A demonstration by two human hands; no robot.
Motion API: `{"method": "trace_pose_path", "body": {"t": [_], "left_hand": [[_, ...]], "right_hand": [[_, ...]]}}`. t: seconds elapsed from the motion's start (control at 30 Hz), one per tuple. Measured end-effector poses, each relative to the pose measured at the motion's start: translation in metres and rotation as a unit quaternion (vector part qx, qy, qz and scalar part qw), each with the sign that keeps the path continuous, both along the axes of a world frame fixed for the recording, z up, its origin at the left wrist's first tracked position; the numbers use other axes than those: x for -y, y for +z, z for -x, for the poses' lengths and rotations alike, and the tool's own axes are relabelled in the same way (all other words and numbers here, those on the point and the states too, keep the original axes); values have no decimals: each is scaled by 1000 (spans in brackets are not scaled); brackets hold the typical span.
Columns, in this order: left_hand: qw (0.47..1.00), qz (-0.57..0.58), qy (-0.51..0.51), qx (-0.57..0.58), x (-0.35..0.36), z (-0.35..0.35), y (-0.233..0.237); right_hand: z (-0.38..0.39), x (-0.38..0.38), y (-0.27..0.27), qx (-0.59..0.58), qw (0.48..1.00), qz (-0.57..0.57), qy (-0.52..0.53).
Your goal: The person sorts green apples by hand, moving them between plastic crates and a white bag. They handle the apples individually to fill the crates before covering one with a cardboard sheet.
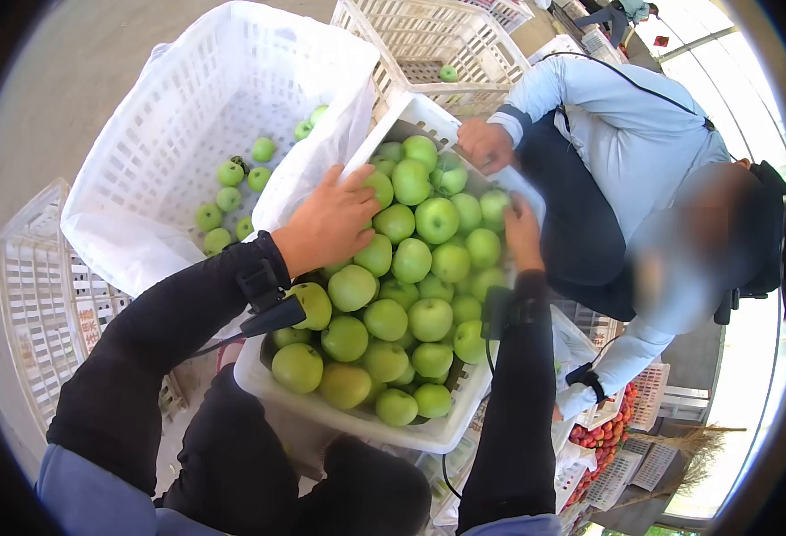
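A white plastic crate full of green apples stands tilted in front of me. My left hand lies over its left side, fingers spread and touching apples at the edge. On the opposite side, my right hand has its fingers curled against a green apple; part of the grip is hidden. Left of this crate is a larger white crate lined with thin white sheeting, and several green apples lie on its bottom.
A person in a light jacket sits at the right, one hand at the crate's far rim. Behind stands a cream crate with one apple. Another slatted crate is at left. Red fruit fills crates at lower right.
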State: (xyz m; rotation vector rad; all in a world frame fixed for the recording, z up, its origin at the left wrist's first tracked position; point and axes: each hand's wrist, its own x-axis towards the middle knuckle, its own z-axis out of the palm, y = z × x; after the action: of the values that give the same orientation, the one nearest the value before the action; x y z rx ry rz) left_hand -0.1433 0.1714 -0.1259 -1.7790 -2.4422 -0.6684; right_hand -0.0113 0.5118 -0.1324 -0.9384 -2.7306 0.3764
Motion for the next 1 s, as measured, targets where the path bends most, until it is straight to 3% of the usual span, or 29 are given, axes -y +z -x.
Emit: {"method": "trace_pose_path", "body": {"t": [0.07,0.1,0.17,0.23,0.3,0.43,0.5,0.57,0.63,0.7,0.77,0.8,0.83,0.87,0.93,1.0], "left_hand": [[1000,4,-2,4,-1,0,1],[1000,11,-2,10,-1,0,1],[1000,18,-3,3,-1,0,2],[1000,22,0,-2,0,0,3],[1000,18,-1,0,-1,-1,5],[999,29,-9,-12,-1,-2,4],[999,-31,-3,5,-3,0,-1],[1000,-13,6,5,-17,1,7],[994,-91,-63,24,-56,1,23],[993,-42,-94,56,-111,-6,18],[994,-16,-104,1,-162,-14,-4],[994,60,-91,-25,-178,-21,3],[986,136,-77,-50,-192,-27,7],[986,142,-79,-47,-207,-31,-7],[978,-14,29,-205,-228,-33,-49],[973,-5,33,-228,-229,-36,-58]], "right_hand": [[8,-10,-22,-162,973,149,69],[12,-11,-27,-165,972,153,67],[21,-11,-39,-137,970,196,-42],[32,-15,-45,-127,973,185,-50],[39,9,-13,27,984,88,-151],[39,-25,-16,105,973,153,-139],[35,-18,-11,82,961,193,-182],[31,-20,-14,72,964,195,-164],[26,-13,-18,-62,952,292,-62],[26,-8,-20,-118,944,304,-56],[25,-16,-22,-95,960,260,-47],[28,-21,-23,-45,972,218,-74],[27,-22,-18,-43,971,223,-78],[25,-22,-11,-12,962,264,-71],[22,-11,-1,-15,941,330,-77],[20,-36,-40,-53,939,338,-41]]}}
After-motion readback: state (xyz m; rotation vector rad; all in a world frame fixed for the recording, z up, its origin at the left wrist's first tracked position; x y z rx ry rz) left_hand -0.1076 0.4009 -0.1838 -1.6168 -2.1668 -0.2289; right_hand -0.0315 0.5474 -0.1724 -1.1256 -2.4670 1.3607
